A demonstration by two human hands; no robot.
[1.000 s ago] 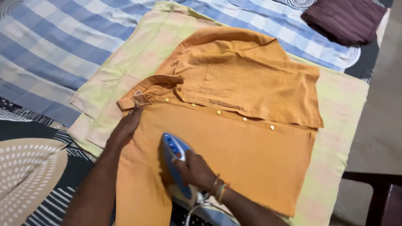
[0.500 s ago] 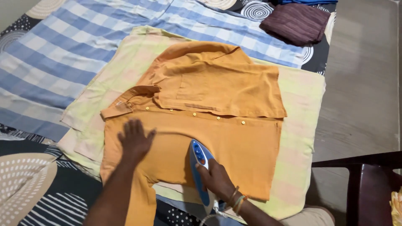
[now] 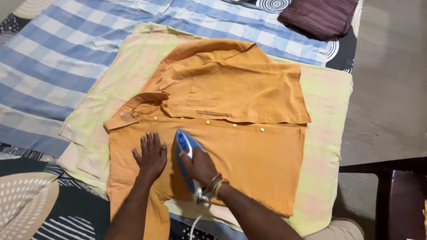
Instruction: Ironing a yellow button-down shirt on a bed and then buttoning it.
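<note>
Bed (image 3: 26,209): carried layered soft covers, a blue checked sheet (image 3: 66,58) under a pale yellow-green padding cloth (image 3: 329,102); such loose layers could have bunched and pressed creases in.
Orange shirt (image 3: 249,155): lay flat on the cloth, woven, matte, pocketed front panel folded back, small buttons in a row.
Left hand (image 3: 151,158): lay open, fingers spread, palm down on the shirt just beside the iron; I judged a burn possible.
Right hand (image 3: 200,166): closed round the handle of the blue-and-white iron (image 3: 184,153), smooth plastic, pointed nose; lingering could have scorched the fabric.

iron handle: buried under the right hand (image 3: 200,166)
iron (image 3: 187,153) cord: probably runs off the bottom edge
shirt (image 3: 249,151) sleeve: cut off below the iron
</note>
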